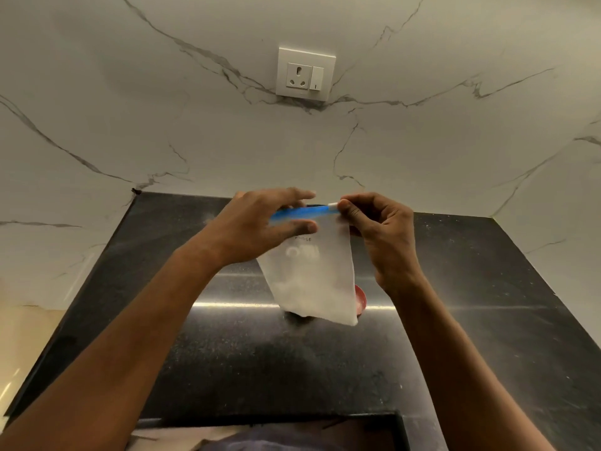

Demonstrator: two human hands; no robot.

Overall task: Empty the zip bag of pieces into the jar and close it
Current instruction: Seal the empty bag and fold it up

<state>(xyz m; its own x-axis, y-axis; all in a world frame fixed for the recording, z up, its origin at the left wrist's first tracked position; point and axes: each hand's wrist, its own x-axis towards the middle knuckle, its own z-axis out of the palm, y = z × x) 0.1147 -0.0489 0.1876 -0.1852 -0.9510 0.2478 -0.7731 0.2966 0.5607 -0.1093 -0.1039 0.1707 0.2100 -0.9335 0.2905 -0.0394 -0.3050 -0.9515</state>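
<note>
over one black counter (227,353), left hand (257,226) and right hand (380,232) pinch one zip bag (312,281).

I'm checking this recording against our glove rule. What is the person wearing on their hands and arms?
Nothing that shows. The left hand and right hand are bare, with no gloves and no rings in view. The left forearm and right forearm are bare too. No sleeve, watch or bracelet shows down to the picture's lower edge.
</note>
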